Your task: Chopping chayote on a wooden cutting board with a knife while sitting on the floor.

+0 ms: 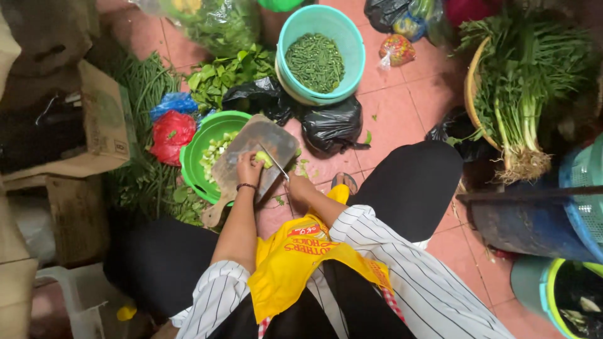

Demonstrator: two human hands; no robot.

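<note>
My left hand (249, 169) presses a small pale green vegetable piece (264, 159) onto a worn wooden cutting board (248, 141). The board lies slanted across a bright green basin (200, 145) that holds chopped pale green pieces (215, 152). My right hand (299, 186) grips a knife (274, 162) whose blade rests against the vegetable piece beside my left fingers. A dark bracelet circles my left wrist. I sit low with a yellow apron over striped sleeves.
A teal bucket (352, 47) of chopped green beans stands beyond the board. Black plastic bags (331, 125), loose leafy greens (223, 72), long beans (141, 88), red and blue bags (171, 132), a basket of rooted greens (521, 81) and cardboard boxes (103, 119) crowd the tiled floor.
</note>
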